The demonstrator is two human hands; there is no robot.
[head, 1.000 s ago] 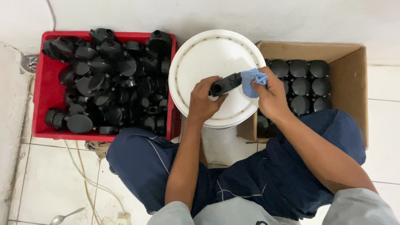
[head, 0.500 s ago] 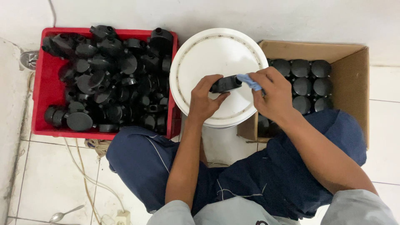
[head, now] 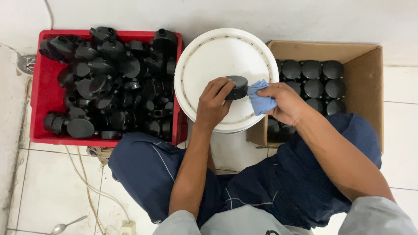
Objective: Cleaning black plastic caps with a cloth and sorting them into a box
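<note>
Left hand (head: 212,104) grips a black fitting (head: 237,87) over the white lid (head: 217,56); right hand (head: 283,102) pinches a blue cloth (head: 261,98) against it

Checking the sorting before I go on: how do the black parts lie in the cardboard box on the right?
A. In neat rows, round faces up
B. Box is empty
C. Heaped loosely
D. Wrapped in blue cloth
A: the parts in the box sit in neat rows with their round faces up.
</note>
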